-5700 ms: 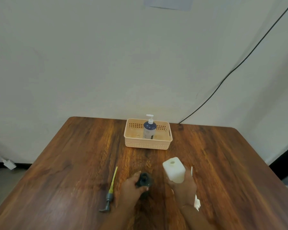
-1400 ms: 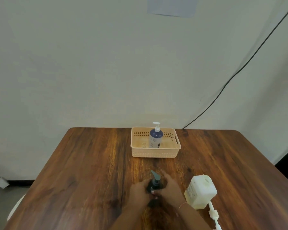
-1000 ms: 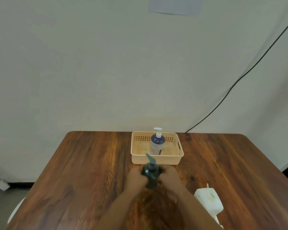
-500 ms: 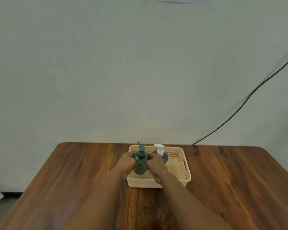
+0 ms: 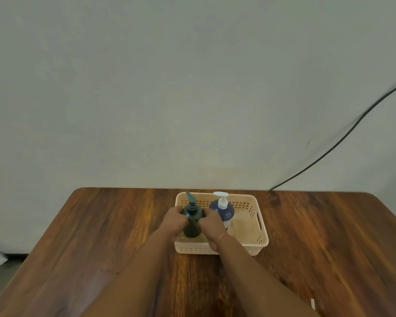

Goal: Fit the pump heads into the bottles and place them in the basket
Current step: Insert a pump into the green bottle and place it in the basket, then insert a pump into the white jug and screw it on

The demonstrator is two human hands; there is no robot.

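A dark green bottle (image 5: 192, 225) with its pump head fitted stands upright in the left part of the beige basket (image 5: 258, 234). My left hand (image 5: 175, 219) grips it from the left and my right hand (image 5: 212, 224) grips it from the right. Just to its right in the basket stands a dark blue bottle (image 5: 224, 211) with a white pump head. The green bottle's base is hidden behind my hands and the basket wall.
The basket sits at the far middle of a brown wooden table (image 5: 318, 236) against a pale wall. A black cable (image 5: 343, 140) runs down the wall to the table's back edge. A small white piece (image 5: 313, 303) shows at the lower right.
Both hands carried the green bottle from the near table forward and lowered it into the basket's left side. The white bottle and its pump have dropped out of view.
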